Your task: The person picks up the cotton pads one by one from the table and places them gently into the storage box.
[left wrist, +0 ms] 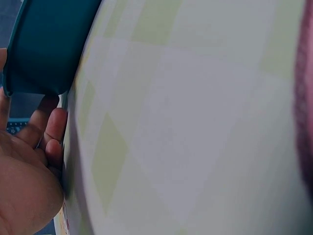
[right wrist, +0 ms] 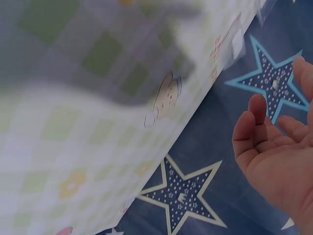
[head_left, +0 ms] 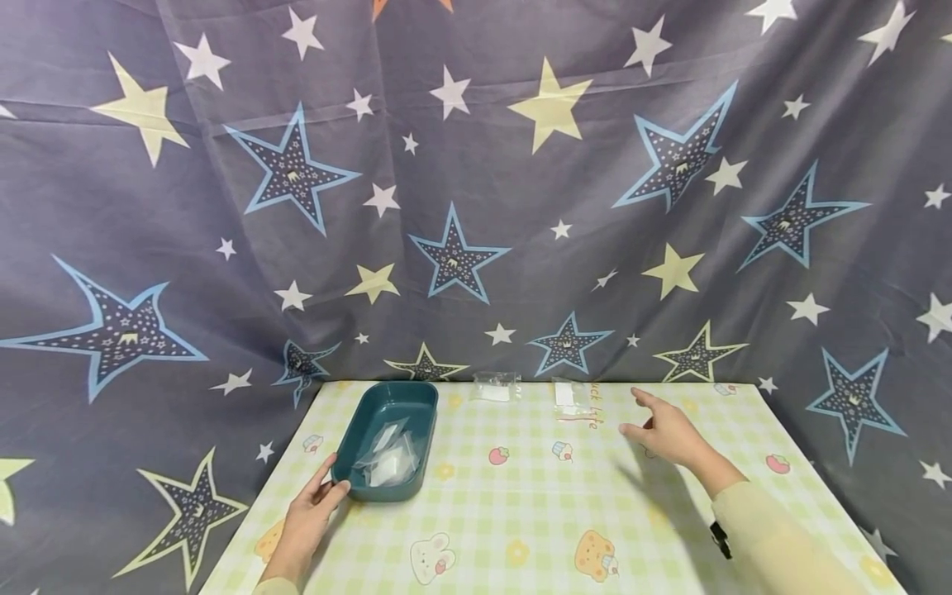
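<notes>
A teal plastic box (head_left: 426,405) stands at the left of the table, with several clear plastic bags (head_left: 390,459) holding white pieces inside it. My left hand (head_left: 307,516) holds the box's near left corner, thumb at the near end and fingers along the left side. In the left wrist view, fingers (left wrist: 36,122) lie against the box's wall (left wrist: 44,54). My right hand (head_left: 669,431) hovers over the right part of the table with fingers spread loosely and nothing held. Nearest to it, off to its left, lies a small clear bag (head_left: 567,395) with a white piece in it.
Another small clear bag (head_left: 495,387) with a white piece lies at the table's back edge, between box and right hand. A green checked cloth (head_left: 513,512) with cartoon prints covers the table. Behind it hangs a dark curtain (head_left: 476,314) with stars.
</notes>
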`<action>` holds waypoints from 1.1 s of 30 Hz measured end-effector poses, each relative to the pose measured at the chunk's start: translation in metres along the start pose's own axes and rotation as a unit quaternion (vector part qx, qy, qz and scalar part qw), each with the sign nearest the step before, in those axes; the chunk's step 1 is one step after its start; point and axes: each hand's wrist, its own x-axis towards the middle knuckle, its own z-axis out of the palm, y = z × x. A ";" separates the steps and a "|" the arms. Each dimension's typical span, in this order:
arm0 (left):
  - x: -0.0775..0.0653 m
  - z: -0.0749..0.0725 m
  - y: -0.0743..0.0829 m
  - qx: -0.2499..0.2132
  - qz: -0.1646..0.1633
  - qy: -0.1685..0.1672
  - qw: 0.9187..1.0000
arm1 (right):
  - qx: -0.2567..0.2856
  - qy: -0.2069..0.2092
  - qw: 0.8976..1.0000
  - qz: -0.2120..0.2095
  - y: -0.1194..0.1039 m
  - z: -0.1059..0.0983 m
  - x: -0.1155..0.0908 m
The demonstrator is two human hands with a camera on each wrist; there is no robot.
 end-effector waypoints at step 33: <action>0.001 0.000 -0.001 -0.022 -0.007 -0.003 1.000 | -0.051 -0.041 0.996 0.060 -0.008 0.048 0.078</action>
